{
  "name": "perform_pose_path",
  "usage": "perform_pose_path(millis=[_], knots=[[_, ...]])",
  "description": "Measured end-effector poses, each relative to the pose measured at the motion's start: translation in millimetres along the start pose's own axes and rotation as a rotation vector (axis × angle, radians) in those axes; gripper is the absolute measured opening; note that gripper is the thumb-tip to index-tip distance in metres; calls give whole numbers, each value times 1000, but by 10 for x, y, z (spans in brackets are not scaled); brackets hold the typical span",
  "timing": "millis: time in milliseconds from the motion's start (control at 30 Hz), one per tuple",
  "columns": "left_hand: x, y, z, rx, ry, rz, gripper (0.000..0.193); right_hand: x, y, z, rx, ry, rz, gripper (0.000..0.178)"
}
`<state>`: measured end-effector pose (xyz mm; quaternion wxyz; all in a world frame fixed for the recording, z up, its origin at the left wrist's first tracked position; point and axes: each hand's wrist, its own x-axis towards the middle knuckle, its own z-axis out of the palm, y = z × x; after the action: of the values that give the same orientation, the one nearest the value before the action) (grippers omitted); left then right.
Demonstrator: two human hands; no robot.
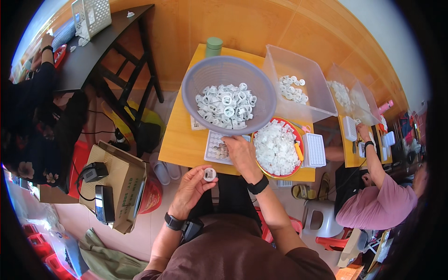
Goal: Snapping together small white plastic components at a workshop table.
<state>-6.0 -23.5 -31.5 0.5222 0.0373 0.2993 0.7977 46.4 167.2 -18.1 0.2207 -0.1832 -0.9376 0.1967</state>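
My left hand (190, 185) is closed on a small round white plastic part (209, 175) with a dark inside, held up just off the table's near edge. My right hand (241, 156) reaches over a white compartmented tray (208, 155), its fingertips together at the tray's far side. Whatever those fingers pinch is too small or hidden to make out. Several small silvery discs (219, 151) lie in the tray next to the right hand. Beyond it stands a grey plastic basket (190, 95) heaped with white plastic parts (227, 106).
Right of my hand is a red-rimmed bowl (301, 148) of small white pieces, beside stacked white trays (314, 150). A clear bin (319, 100) and a green canister (213, 46) stand at the back. Co-workers sit at both sides. A cardboard box (133, 205) is at lower left.
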Motion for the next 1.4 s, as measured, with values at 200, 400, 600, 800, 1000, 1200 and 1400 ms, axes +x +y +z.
perform_pose_path(millis=[200, 400, 600, 800, 1000, 1200, 1400], knots=[[-7, -2, 3, 4, 11, -4, 31, 7, 16, -38, 71, 20, 9, 9], [-22, 20, 65, -4, 13, -15, 30, -192, -221, -357, 476, 14, 101, 9], [16, -42, 113, 6, 5, -21, 27, -546, -593, -454, 556, 8, 105, 10], [24, -66, 187, 34, -14, -5, 25, -625, -594, -366, 297, 239, -117, 13], [12, -82, 226, 85, 28, 28, 23, -646, -633, -337, 216, 313, -164, 15], [14, -82, 232, 191, 60, 37, 21, -719, -631, -278, 155, 306, -176, 20], [19, -92, 191, 91, 82, 26, 22, -795, -709, -247, 205, 263, -117, 23]])
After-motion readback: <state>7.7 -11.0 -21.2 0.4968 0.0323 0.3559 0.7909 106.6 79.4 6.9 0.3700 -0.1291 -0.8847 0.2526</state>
